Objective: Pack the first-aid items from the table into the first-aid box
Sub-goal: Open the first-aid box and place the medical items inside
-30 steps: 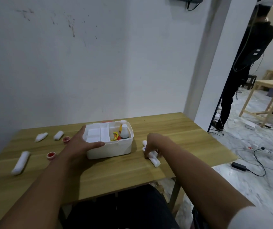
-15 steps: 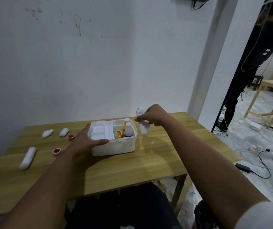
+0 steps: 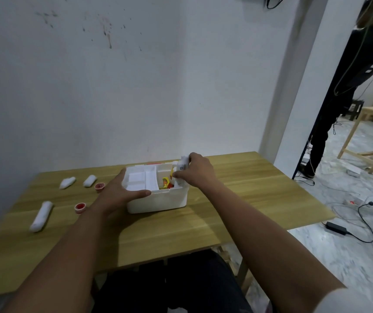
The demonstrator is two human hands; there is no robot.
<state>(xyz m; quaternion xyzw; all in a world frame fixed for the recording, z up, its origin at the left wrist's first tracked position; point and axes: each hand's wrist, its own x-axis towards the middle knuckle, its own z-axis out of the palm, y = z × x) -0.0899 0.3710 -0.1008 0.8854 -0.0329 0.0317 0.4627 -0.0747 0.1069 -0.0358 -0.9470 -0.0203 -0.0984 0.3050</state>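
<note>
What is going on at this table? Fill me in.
A person is packing first-aid items into an open white plastic box on a wooden table. The left hand steadies the box's near left corner, while the right hand lowers a white wrapped roll into its right compartment. Left of the box, three more white rolls and two small round red-topped tins are not yet packed.
</note>
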